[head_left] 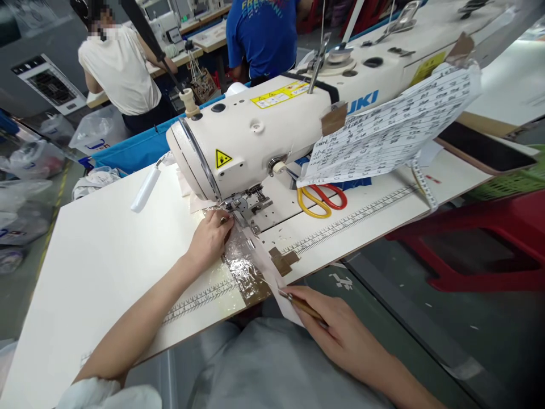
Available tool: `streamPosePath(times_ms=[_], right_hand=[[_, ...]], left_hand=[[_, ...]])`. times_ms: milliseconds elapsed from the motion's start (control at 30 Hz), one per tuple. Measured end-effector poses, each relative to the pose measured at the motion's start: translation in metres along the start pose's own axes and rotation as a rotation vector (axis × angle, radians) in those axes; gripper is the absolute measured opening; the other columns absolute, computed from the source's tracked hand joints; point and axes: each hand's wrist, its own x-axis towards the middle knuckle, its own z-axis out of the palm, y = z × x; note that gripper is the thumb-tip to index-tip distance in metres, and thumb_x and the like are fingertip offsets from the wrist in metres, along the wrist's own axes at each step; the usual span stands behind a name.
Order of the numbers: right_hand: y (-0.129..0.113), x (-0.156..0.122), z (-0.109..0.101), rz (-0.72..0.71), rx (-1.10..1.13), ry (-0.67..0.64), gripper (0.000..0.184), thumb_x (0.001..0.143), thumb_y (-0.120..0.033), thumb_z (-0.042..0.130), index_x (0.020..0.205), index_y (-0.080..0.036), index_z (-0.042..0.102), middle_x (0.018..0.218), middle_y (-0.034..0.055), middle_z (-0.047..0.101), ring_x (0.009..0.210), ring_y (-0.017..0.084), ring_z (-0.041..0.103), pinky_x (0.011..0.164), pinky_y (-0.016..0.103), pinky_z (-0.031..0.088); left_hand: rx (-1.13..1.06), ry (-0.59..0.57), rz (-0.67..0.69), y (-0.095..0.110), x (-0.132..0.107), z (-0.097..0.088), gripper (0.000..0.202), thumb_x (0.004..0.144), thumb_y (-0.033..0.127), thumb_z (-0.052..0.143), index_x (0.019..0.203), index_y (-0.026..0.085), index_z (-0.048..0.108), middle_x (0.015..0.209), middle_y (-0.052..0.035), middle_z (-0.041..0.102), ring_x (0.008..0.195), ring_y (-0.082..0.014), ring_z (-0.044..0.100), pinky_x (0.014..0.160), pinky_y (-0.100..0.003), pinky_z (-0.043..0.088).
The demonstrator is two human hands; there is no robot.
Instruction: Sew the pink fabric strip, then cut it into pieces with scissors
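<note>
Cropped grey clothing (264, 363), right hand (340, 329) around half-hidden brass-coloured tool (307, 309), left hand's (210, 236) grip unclear

Pale and softly creased

My left hand (210, 237) and right hand (338, 326) are bare, as are the visible forearms. Well back from the left fingers (218, 217), a pale blue-grey sleeve (108, 396) ends in loose folds by the elbow. Nearer my camera than either hand's fingers, muted grey-green cloth (272, 366) covers the lap, lightly wrinkled.
</note>
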Motion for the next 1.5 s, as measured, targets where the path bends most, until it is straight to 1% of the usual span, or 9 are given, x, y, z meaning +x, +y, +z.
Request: streamPosePath(times_ms=[200,333,500,800,933,1067,1200,1367,1500], right_hand=[[0.002,-0.021,-0.006,0.0,-0.022,0.036,0.026,0.096,-0.021,0.037,0.115,-0.022,0.056,0.095,0.0056,0.069,0.078,0.017,0.067,0.064,0.024,0.052],[0.007,-0.02,-0.003,-0.018,0.007,0.023,0.026,0.095,-0.02,0.039,0.113,-0.023,0.057,0.092,0.0043,0.067,0.072,0.015,0.065,0.063,0.023,0.052],[0.014,-0.02,0.002,0.035,0.091,0.011,0.024,0.094,-0.025,0.044,0.111,-0.023,0.061,0.097,0.0055,0.068,0.083,0.018,0.066,0.07,0.023,0.053],[0.026,-0.014,0.01,0.387,0.471,0.079,0.035,0.088,-0.051,0.056,0.1,-0.02,0.067,0.095,0.0078,0.068,0.085,0.022,0.063,0.07,0.028,0.053],[0.012,-0.005,0.025,0.562,0.838,0.132,0.043,0.078,-0.057,0.067,0.098,-0.019,0.068,0.093,0.0071,0.066,0.083,0.022,0.062,0.069,0.029,0.051],[-0.006,0.003,0.044,0.643,1.062,0.069,0.047,0.075,-0.057,0.069,0.101,-0.018,0.067,0.091,0.0069,0.066,0.079,0.021,0.063,0.067,0.029,0.051],[-0.01,0.004,0.045,0.518,0.847,0.021,0.041,0.083,-0.055,0.06,0.1,-0.018,0.066,0.095,0.0067,0.066,0.085,0.021,0.061,0.072,0.028,0.05],[-0.007,0.006,0.031,0.325,0.342,0.123,0.03,0.095,-0.04,0.044,0.108,-0.018,0.06,0.083,0.0037,0.065,0.068,0.016,0.058,0.061,0.025,0.048],[-0.007,0.022,0.024,0.212,0.16,0.218,0.025,0.095,-0.032,0.041,0.106,-0.017,0.057,0.088,0.0053,0.067,0.07,0.017,0.061,0.063,0.026,0.049]], left_hand=[[0.18,0.003,-0.102,0.023,-0.002,0.008,0.026,0.09,0.008,0.042,0.105,0.007,0.063,0.113,-0.0163,0.06,0.103,-0.0289,0.051,0.082,-0.043,0.055],[0.235,-0.028,-0.075,0.03,-0.008,0.008,0.035,0.088,0.003,0.039,0.119,0.002,0.056,0.121,-0.0173,0.059,0.111,-0.0293,0.048,0.088,-0.04,0.051],[0.252,-0.075,-0.063,0.032,-0.013,0.004,0.038,0.088,0.003,0.038,0.123,0.002,0.052,0.127,-0.0166,0.057,0.112,-0.0288,0.049,0.084,-0.04,0.05],[0.116,-0.046,-0.14,0.02,-0.011,0.008,0.038,0.089,0.006,0.04,0.124,0.008,0.056,0.127,-0.0118,0.06,0.117,-0.0262,0.051,0.092,-0.041,0.05],[0.031,-0.029,-0.115,0.012,-0.011,0.005,0.039,0.088,0.004,0.039,0.122,0.008,0.058,0.125,-0.0119,0.062,0.119,-0.0247,0.053,0.098,-0.043,0.049],[-0.003,-0.03,-0.07,0.008,-0.012,0.003,0.039,0.087,0.004,0.04,0.121,0.008,0.058,0.123,-0.0131,0.063,0.118,-0.0239,0.054,0.1,-0.042,0.049],[0.098,-0.061,-0.054,0.015,-0.013,0.004,0.041,0.086,0.004,0.041,0.124,0.006,0.056,0.129,-0.0162,0.058,0.122,-0.0285,0.049,0.098,-0.045,0.048],[0.185,-0.085,-0.089,0.026,-0.011,0.003,0.039,0.086,0.004,0.042,0.123,0.004,0.053,0.128,-0.0181,0.055,0.119,-0.0305,0.047,0.094,-0.044,0.049],[0.17,-0.066,-0.117,0.026,-0.007,0.002,0.036,0.087,0.005,0.042,0.121,0.005,0.054,0.124,-0.0178,0.055,0.117,-0.0303,0.046,0.091,-0.045,0.051]])
